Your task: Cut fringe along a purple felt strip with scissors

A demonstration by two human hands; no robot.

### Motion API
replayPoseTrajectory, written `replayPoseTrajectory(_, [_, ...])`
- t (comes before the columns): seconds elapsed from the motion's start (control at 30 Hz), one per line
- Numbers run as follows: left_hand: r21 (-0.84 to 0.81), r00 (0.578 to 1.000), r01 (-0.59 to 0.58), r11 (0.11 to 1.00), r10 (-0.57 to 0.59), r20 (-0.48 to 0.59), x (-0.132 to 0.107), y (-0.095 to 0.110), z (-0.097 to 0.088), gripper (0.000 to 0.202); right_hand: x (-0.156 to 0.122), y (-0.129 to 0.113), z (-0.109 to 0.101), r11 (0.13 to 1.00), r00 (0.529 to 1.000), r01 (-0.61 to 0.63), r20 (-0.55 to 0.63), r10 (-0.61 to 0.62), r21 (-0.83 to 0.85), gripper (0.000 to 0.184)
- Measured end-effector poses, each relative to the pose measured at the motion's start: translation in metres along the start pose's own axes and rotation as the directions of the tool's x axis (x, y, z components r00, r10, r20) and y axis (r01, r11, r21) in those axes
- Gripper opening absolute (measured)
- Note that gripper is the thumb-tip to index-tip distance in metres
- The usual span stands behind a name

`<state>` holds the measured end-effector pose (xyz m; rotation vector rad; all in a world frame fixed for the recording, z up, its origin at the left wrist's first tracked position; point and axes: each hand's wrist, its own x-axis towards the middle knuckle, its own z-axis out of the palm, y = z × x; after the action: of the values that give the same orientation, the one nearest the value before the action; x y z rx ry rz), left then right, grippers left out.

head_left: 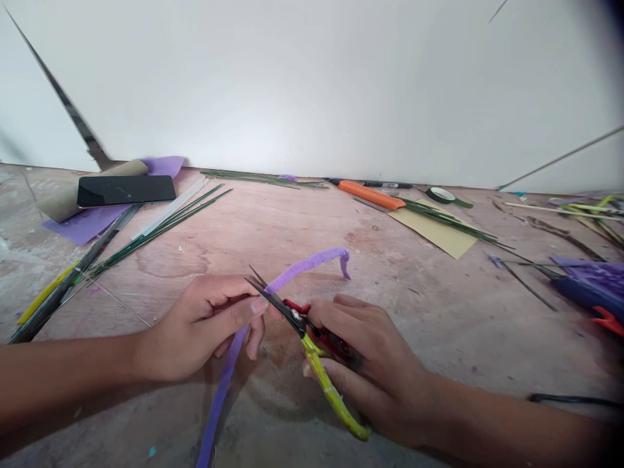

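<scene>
My left hand (219, 318) pinches a long purple crepe paper strip (307, 262) between thumb and fingers. One end of the strip arches up and to the right, its edge finely fringed; the other hangs down toward the bottom of the view. In my right hand (365, 351) is a pair of scissors (316, 367), with a yellow-wrapped handle and some red on the other handle. The slightly parted blades point up and left, meeting the strip right by my left thumb. My right fingers partly hide the red handle.
A phone (127, 190) lies on a cardboard roll (58, 198) at left, near green wires (170, 224). Farther back are an orange cutter (370, 194), green tape (441, 194) and yellow paper (436, 233). Blue-handled pliers (582, 296) sit at right. A white wall (302, 84) stands behind.
</scene>
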<state>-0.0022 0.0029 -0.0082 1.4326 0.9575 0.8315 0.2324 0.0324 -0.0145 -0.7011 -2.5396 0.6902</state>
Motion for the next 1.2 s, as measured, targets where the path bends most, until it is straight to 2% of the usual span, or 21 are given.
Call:
replayPoseTrajectory(0.1, [-0.011,1.0,0.004,1.0,-0.004,-0.001,-0.0006,-0.0007,0.0,0.042,-0.0006,0.0017,0.0007,1.0,0.999,0.028,-0.02,-0.028,0.005,0.026])
replayPoseTrajectory(0.27, [-0.024,1.0,-0.009,1.0,0.009,-0.027,-0.0012,-0.0008,0.0,0.039,-0.0003,0.0012,0.0005,0.999,1.0,0.014,0.002,-0.014,0.03,0.025])
replayPoseTrajectory(0.4, [-0.02,0.999,-0.037,0.999,0.037,0.028,-0.0017,-0.0019,0.0008,0.04,0.0007,-0.0001,-0.0008,0.999,0.999,0.032,0.004,-0.032,0.044,0.022])
replayPoseTrajectory(0.8, [-0.077,0.999,0.038,0.996,-0.037,0.017,-0.0021,-0.0031,0.0011,0.038,-0.0021,0.0018,0.001,0.999,0.999,0.037,-0.036,-0.036,0.033,0.025])
replayPoseTrajectory(0.93, [-0.098,1.0,0.001,0.995,-0.004,-0.023,-0.0029,-0.0051,0.0009,0.033,0.0001,0.0008,0.0012,0.999,1.0,0.004,-0.022,-0.003,0.036,0.025])
replayPoseTrajectory(1.03, [-0.08,0.999,-0.033,0.996,0.03,-0.034,-0.0022,-0.0049,0.0008,0.038,0.002,0.0001,0.0001,0.999,1.0,0.001,-0.012,0.0,0.033,0.023])
replayPoseTrajectory(1.2, [-0.075,0.999,-0.019,0.997,0.017,-0.028,-0.0021,-0.0059,0.0013,0.037,0.0024,-0.0008,-0.0012,1.0,1.0,0.015,-0.005,-0.015,0.004,0.021])
